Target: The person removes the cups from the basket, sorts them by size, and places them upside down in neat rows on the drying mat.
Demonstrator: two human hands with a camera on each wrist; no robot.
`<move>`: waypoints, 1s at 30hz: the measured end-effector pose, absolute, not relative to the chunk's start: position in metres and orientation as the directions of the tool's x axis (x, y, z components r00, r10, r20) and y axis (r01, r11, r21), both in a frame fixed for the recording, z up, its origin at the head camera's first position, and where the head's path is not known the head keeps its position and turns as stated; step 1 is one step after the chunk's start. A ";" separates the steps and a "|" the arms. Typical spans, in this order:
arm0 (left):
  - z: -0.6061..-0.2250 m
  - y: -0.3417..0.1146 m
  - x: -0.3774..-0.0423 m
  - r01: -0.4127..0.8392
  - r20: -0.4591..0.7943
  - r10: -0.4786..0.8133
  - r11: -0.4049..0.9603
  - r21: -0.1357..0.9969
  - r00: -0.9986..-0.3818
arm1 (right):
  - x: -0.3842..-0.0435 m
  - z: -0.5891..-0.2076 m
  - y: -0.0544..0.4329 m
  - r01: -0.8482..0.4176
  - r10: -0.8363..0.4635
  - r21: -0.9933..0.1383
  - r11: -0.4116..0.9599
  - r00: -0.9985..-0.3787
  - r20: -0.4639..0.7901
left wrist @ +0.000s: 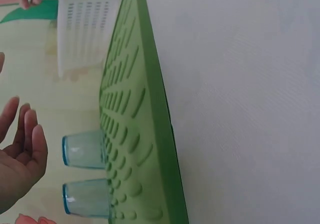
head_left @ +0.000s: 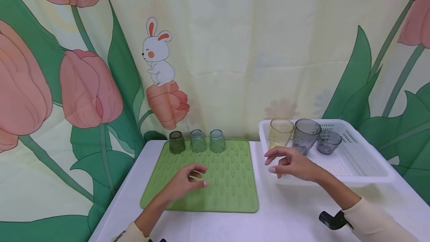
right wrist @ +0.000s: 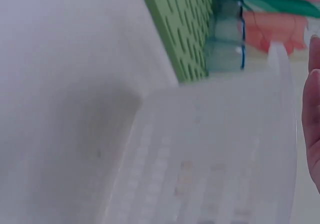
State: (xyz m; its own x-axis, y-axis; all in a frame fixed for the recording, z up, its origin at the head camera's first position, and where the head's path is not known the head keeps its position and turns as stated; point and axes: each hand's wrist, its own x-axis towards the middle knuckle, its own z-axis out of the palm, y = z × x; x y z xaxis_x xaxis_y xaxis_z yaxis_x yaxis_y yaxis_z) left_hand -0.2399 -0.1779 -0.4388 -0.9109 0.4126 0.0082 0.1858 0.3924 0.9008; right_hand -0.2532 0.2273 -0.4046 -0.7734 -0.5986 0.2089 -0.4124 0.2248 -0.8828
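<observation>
My left hand hovers above the green drying mat with loosely bent fingers and nothing in them. Along the mat's back edge stand a dark glass and two bluish glasses, one in the middle and one at the right. My right hand, its fingers relaxed and holding nothing, is over the near left side of the white basket. Inside the basket are a tall yellow glass, a tall grey glass and a short grey glass.
A white cloth covers the table. Behind it hangs a curtain printed with tulips and a rabbit. The basket stands to the right of the mat, with a narrow strip of tablecloth between them. A black wrist device sits at my right sleeve.
</observation>
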 end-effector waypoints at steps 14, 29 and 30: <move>-0.433 -0.157 -0.244 0.191 -0.001 0.462 0.369 0.910 -0.887 | -0.276 -0.400 0.344 -0.351 -0.166 -0.787 0.507 -0.936 0.311; -0.436 -0.142 -0.247 0.223 0.007 0.506 0.367 0.903 -0.863 | -0.300 -0.411 0.407 -0.042 -0.038 -0.708 0.705 -0.999 0.022; -0.437 -0.141 -0.248 0.226 0.008 0.511 0.366 0.903 -0.860 | -0.301 -0.411 0.409 -0.027 -0.037 -0.705 0.709 -0.999 0.001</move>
State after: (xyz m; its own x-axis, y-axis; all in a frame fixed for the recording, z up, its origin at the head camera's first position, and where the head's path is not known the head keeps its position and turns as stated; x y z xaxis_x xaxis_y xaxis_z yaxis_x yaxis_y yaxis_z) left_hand -0.2476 -0.1409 -0.4366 -0.8597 0.5107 0.0079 0.2257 0.3659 0.9029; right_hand -0.3008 0.4087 -0.4108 -0.9993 -0.0372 0.0014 -0.0274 0.7089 -0.7047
